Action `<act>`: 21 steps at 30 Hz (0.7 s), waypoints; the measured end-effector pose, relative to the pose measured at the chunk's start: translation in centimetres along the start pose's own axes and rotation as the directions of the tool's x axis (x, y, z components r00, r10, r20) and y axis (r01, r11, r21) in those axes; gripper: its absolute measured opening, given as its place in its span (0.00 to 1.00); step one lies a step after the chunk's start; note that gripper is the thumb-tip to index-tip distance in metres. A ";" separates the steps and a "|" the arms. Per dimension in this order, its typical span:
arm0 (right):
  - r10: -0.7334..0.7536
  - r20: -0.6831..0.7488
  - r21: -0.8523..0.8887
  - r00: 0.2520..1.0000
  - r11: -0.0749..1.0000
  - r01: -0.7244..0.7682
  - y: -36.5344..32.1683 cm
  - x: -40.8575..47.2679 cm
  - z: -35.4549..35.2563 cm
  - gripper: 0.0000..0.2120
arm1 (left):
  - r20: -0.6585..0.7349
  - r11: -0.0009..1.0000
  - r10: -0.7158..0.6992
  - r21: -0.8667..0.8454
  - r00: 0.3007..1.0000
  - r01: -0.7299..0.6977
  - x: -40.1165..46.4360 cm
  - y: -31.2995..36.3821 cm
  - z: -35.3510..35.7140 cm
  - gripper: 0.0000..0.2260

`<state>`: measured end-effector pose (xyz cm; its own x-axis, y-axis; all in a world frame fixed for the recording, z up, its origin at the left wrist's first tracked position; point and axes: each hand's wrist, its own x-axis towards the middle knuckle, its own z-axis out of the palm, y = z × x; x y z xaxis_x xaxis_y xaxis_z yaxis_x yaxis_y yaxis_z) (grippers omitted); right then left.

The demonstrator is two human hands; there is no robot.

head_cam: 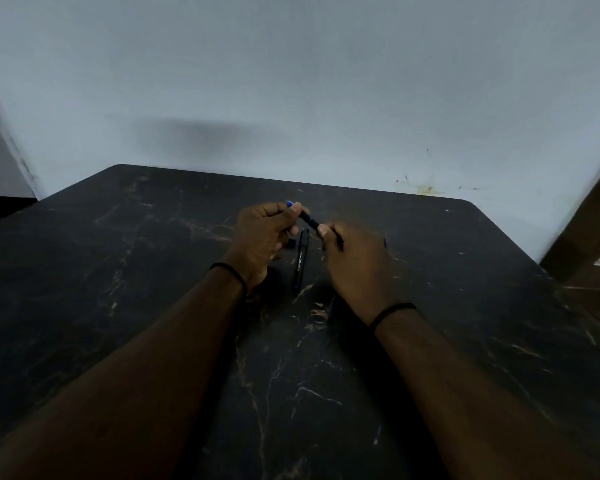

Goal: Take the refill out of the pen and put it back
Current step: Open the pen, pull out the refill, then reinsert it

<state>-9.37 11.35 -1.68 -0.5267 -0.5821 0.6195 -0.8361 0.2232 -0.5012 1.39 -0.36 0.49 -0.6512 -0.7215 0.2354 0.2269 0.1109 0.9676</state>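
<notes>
Both hands are holding one thin black pen piece with a blue tip [305, 218] above the dark marble table [118, 271]: left hand [262, 233] pinching one end, right hand [354, 261] the other. A black pen barrel [300, 263] is lying between them. Probably they are fitting the refill; next, lining it up straight.
</notes>
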 end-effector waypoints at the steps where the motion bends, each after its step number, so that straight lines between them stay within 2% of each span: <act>1: 0.005 0.010 -0.006 1.000 1.000 -0.005 -0.1 0.0 0.0 0.14 | 0.007 1.000 0.002 0.003 1.000 -0.002 0.0 0.0 0.0 0.12; 4: 0.049 -0.012 0.096 0.999 0.994 -0.047 -0.3 0.0 -0.1 0.06 | 0.026 1.000 0.001 -0.016 1.000 -0.001 -0.1 0.1 0.0 0.12; 8: 0.059 -0.015 0.112 0.998 0.992 -0.057 -0.1 0.0 0.0 0.06 | 0.028 1.000 0.006 -0.026 1.000 -0.005 -0.1 0.0 0.0 0.11; 12: 0.004 -0.030 -0.031 1.000 1.000 -0.005 0.0 0.1 0.3 0.16 | 0.041 1.000 0.009 -0.021 0.999 -0.008 0.1 -0.2 -0.1 0.11; 15: 0.044 -0.046 0.077 0.998 0.996 -0.040 0.0 0.1 0.5 0.07 | 0.054 0.999 0.012 -0.033 0.998 -0.011 0.3 -0.4 -0.2 0.11; 18: 0.071 -0.060 0.114 0.996 0.991 -0.064 0.3 0.1 0.6 0.12 | 0.052 0.999 0.017 -0.035 0.999 -0.015 0.4 -0.6 -0.2 0.11; 21: 0.053 -0.042 0.082 0.998 0.995 -0.049 0.4 0.1 0.5 0.07 | 0.049 0.999 0.018 -0.035 0.999 -0.016 0.5 -0.7 -0.1 0.10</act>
<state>-9.71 10.99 -2.15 -0.5763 -0.5358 0.6171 -0.7937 0.1868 -0.5790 0.97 -0.93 -0.09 -0.6815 -0.6853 0.2568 0.2626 0.0985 0.9599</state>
